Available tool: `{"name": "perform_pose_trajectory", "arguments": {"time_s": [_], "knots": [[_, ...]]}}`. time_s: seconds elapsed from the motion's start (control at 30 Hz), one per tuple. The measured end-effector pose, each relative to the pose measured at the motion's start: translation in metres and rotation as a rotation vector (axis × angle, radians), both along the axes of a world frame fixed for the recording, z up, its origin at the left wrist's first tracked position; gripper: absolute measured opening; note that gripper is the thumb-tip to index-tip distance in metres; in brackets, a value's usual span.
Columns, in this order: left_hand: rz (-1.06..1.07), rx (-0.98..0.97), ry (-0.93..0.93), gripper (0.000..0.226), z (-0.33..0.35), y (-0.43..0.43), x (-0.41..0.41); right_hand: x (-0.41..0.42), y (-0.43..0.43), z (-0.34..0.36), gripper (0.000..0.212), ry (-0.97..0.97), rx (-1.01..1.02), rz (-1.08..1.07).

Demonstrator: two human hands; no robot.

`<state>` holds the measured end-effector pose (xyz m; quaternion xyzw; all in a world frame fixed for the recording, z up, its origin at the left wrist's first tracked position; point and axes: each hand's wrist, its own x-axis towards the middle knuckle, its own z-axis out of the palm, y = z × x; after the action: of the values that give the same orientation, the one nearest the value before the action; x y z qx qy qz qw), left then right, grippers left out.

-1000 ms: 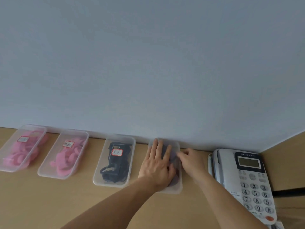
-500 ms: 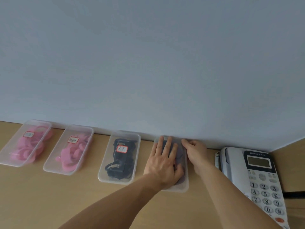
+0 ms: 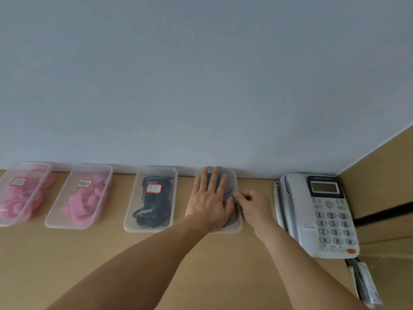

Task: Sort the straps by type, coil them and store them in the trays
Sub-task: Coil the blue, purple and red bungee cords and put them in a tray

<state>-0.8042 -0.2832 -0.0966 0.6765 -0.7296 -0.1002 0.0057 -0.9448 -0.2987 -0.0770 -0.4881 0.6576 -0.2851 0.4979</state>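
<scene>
Left hand (image 3: 207, 202) flat on rightmost tray (image 3: 233, 229) — dark straps (image 3: 229, 191) inside, right hand (image 3: 253, 205) curled at its rim, phone (image 3: 297, 211) beside

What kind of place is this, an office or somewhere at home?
Probably an office desk: a grey-white corded push-button telephone sits on the light wooden desktop against a plain blue-grey wall, beside a row of clear plastic trays, three visibly labelled.

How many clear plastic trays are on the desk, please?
4, along the wall: far-left tray and second tray hold pink straps, third tray black straps, fourth tray lies under the left hand, beside the phone.
</scene>
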Motion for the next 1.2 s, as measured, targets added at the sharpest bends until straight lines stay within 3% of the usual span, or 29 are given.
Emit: {"name": "perform_pose_trajectory", "arguments": {"time_s": [0.43,0.6,0.77,0.93,1.03,1.2], "knots": [[-0.002,-0.009,-0.012,0.081,0.000,0.000,-0.001,-0.016,0.056,-0.014,0.006,-0.283,0.075,-0.079],[-0.033,-0.013,-0.010,0.071,0.003,0.001,0.000,-0.015,0.061,-0.021,0.007,-0.263,0.030,-0.115],[-0.022,-0.038,0.006,0.065,0.004,0.001,0.001,-0.011,0.072,-0.020,0.014,-0.364,0.051,-0.123],[-0.031,-0.015,0.007,0.059,0.004,0.000,0.004,-0.013,0.069,-0.017,0.019,-0.284,0.018,-0.050],[-0.035,-0.020,0.073,0.068,0.010,0.004,0.006,-0.010,0.072,-0.013,0.018,-0.295,0.030,-0.098],[0.002,0.001,0.029,0.076,0.007,0.024,0.009,-0.004,0.075,-0.011,0.015,-0.277,0.046,-0.112]]}}
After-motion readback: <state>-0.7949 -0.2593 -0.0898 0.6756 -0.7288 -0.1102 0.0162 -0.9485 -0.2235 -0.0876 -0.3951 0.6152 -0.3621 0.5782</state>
